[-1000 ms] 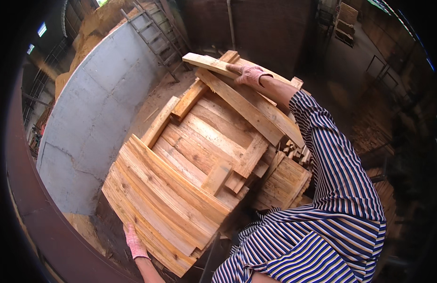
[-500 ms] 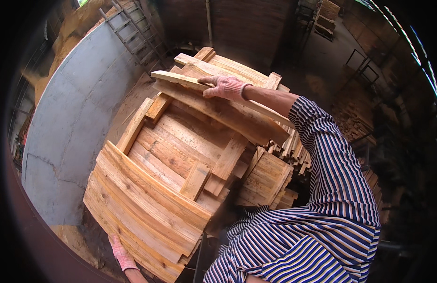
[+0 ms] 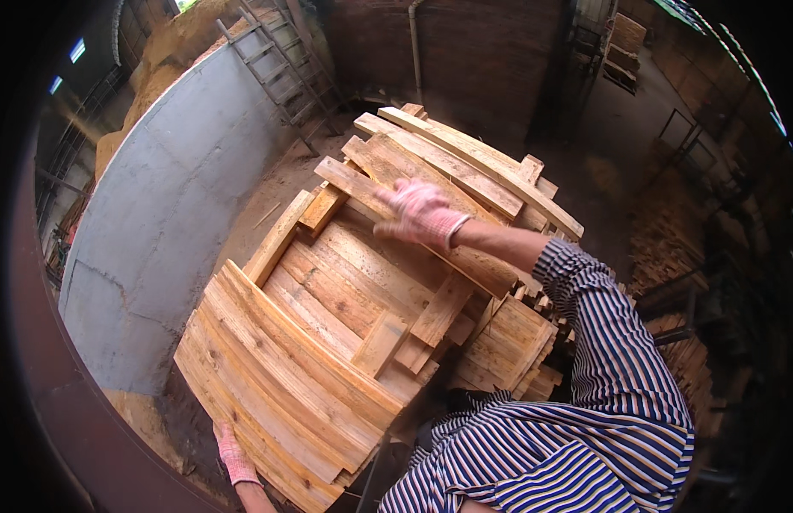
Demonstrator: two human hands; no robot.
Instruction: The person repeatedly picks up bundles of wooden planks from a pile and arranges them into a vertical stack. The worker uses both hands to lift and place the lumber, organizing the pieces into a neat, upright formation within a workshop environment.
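Both hands wear pink-and-white knit gloves. My left hand (image 3: 235, 456) lies against the outer edge of the near row of wooden planks (image 3: 281, 359), its visible fingers stretched along the wood. Farther off, my right hand (image 3: 422, 214) is over a wooden board (image 3: 354, 181) that lies across the stack. Its fingers are blurred by motion, but thumb and forefinger look apart and nothing is seen lifted in them. Between the hands are flat planks (image 3: 328, 278) with short wooden pieces (image 3: 381, 344) on top. Beyond the right hand, a long board (image 3: 482, 160) lies at the stack's far side.
A curved grey wall (image 3: 148, 214) stands to the left, with a wooden ladder (image 3: 277, 73) leaning at its far end. A smaller stack of wood (image 3: 503, 342) is right of the main one. Metal frames (image 3: 687, 141) stand at the far right.
The board held tilted by my right hand appears to lie at the far side now. My right hand has come back over the board nearer me. My left hand stays at the plank edge.
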